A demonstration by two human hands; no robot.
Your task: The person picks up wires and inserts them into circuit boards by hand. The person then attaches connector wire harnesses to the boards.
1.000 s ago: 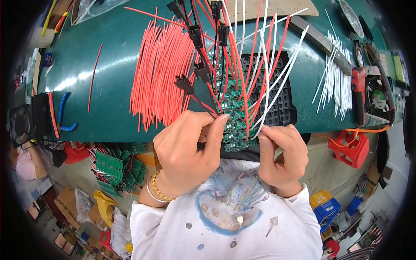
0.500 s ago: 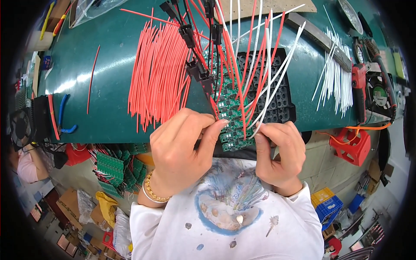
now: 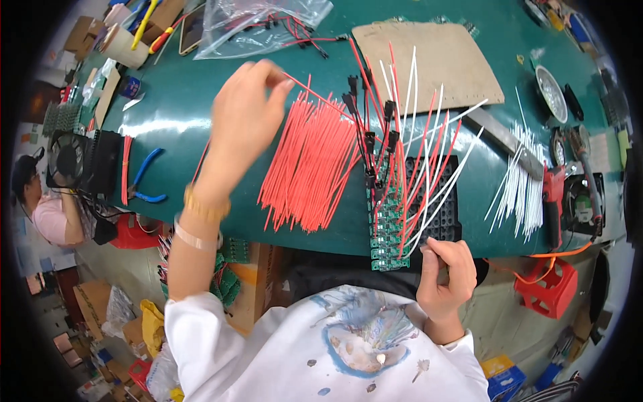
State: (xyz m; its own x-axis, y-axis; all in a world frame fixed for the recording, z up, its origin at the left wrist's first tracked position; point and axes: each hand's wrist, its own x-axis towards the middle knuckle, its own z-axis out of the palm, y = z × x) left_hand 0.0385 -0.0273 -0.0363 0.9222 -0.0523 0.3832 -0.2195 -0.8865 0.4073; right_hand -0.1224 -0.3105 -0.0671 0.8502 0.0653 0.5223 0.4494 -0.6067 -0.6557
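My left hand point(image 3: 249, 110) is raised past the far left of a bundle of red wires point(image 3: 309, 167). Its fingers are closed at the end of a single red wire point(image 3: 320, 98) that slants over the bundle's top. To the right, a strip of green circuit boards point(image 3: 388, 251) lies at the table's near edge, with red and white wires and black connectors point(image 3: 370, 144) rising from it. Beside the lower end of the strip, my right hand point(image 3: 450, 271) pinches the end of a white wire point(image 3: 420, 231) between thumb and finger.
A black pitted tray point(image 3: 445, 194) lies right of the boards. Farther right are a metal bar point(image 3: 506, 137), white wires point(image 3: 519, 184) and a red-handled tool point(image 3: 553, 194). Blue-handled pliers point(image 3: 144, 177) lie left. Behind are cardboard point(image 3: 429, 60) and a plastic bag point(image 3: 261, 23). Another person point(image 3: 50, 208) sits far left.
My left hand has left the circuit boards and moved up and left to the slanting red wire. The right hand stays by the boards at a white wire. The whole view has shifted.
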